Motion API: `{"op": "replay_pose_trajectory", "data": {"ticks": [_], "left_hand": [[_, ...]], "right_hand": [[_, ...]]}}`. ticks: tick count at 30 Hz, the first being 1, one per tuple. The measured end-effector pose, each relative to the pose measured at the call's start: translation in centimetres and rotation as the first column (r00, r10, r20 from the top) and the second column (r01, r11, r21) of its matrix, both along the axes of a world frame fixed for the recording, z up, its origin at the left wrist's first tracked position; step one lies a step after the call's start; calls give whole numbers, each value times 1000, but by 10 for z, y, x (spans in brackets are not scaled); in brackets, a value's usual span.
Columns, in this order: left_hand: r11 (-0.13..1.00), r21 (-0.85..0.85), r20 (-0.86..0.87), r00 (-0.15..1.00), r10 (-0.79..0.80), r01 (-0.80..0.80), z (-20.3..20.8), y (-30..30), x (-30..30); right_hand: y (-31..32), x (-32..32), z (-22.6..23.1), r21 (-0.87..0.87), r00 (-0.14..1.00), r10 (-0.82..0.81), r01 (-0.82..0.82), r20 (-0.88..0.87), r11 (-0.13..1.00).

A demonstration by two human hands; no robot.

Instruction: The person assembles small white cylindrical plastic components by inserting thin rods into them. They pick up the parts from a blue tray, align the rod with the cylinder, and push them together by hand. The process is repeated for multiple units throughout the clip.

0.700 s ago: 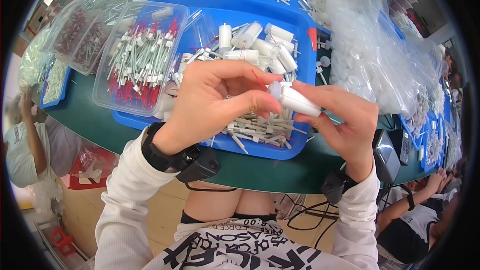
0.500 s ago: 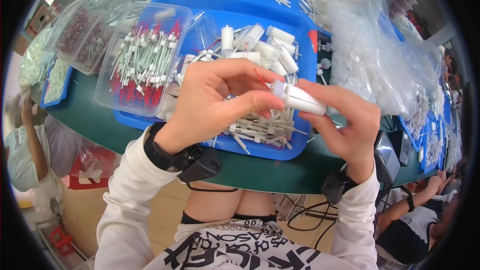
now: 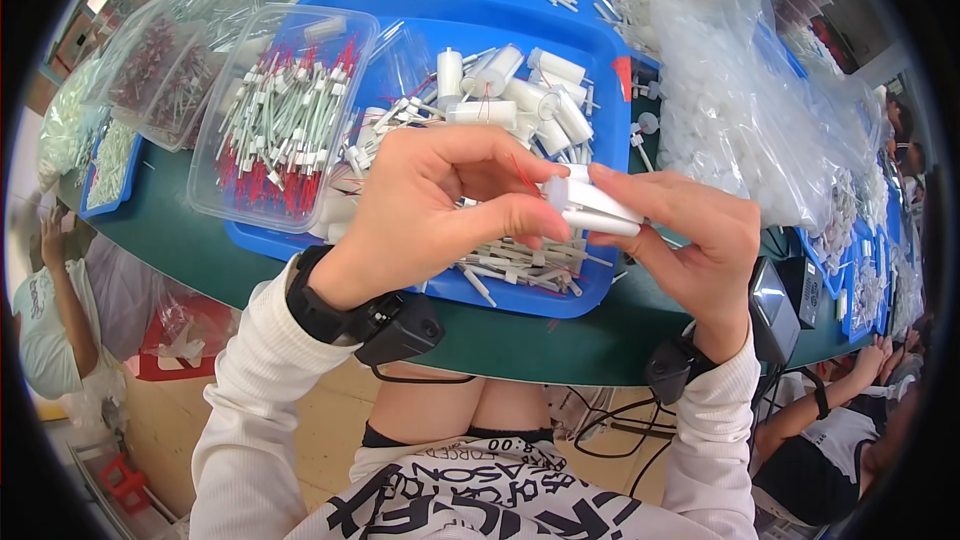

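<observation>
Between my two hands is a white cylinder with a clear cap (image 3: 602, 223), raised over the right part of a blue tray (image 3: 600, 280). Thumb and fingers of my left hand (image 3: 430, 205) pinch its capped end, where a thin red wire sticks up. My right hand (image 3: 697, 230) grips the white body from the other side, thumb below and fingers above. Lengthwise gaps split the body into white strips. Beneath and behind my hands, the tray holds several similar white cylinders (image 3: 565, 115) and many thin pale tubes (image 3: 520, 262), partly hidden by my left hand.
A clear plastic box (image 3: 205, 170) of red-and-white wired sticks (image 3: 285, 115) rests at the tray's left. Bulging clear bags (image 3: 740, 130) lie to the right. A dark device (image 3: 775, 315) and cables occupy the green table's (image 3: 520, 350) right edge. Other people sit on both sides.
The white body has turned in my right hand, and its strips now spread wider apart at the free end. My left hand stays at the cap.
</observation>
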State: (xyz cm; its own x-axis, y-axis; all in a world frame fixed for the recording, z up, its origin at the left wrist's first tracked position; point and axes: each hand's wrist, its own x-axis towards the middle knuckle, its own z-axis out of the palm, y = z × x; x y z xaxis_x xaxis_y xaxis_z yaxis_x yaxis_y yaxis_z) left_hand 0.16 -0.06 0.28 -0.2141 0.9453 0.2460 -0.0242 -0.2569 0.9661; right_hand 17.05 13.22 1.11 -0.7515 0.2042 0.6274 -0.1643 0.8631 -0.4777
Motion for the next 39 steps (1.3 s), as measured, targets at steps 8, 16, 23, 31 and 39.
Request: {"op": "replay_pose_trajectory", "data": {"ticks": [8, 16, 23, 31, 39], "left_hand": [[968, 243, -43, 997, -61, 70, -1, 6, -2], [972, 127, 409, 903, 131, -199, -7, 5, -20], [973, 74, 255, 947, 194, -219, -3, 10, -13], [990, 40, 189, 974, 125, -135, 3, 8, -8], [988, 49, 216, 967, 132, -145, 0, 5, -6]], "right_hand": [[-6, -8, 12, -34, 1000, -9, 9, 26, 999], [77, -58, 52, -186, 919, -25, 106, 393, 977], [171, -110, 5, 422, 709, -456, 242, 537, 874], [140, -94, 21, 182, 863, -501, 483, 65, 856], [7, -21, 18, -718, 987, 158, -137, -38, 682]]}}
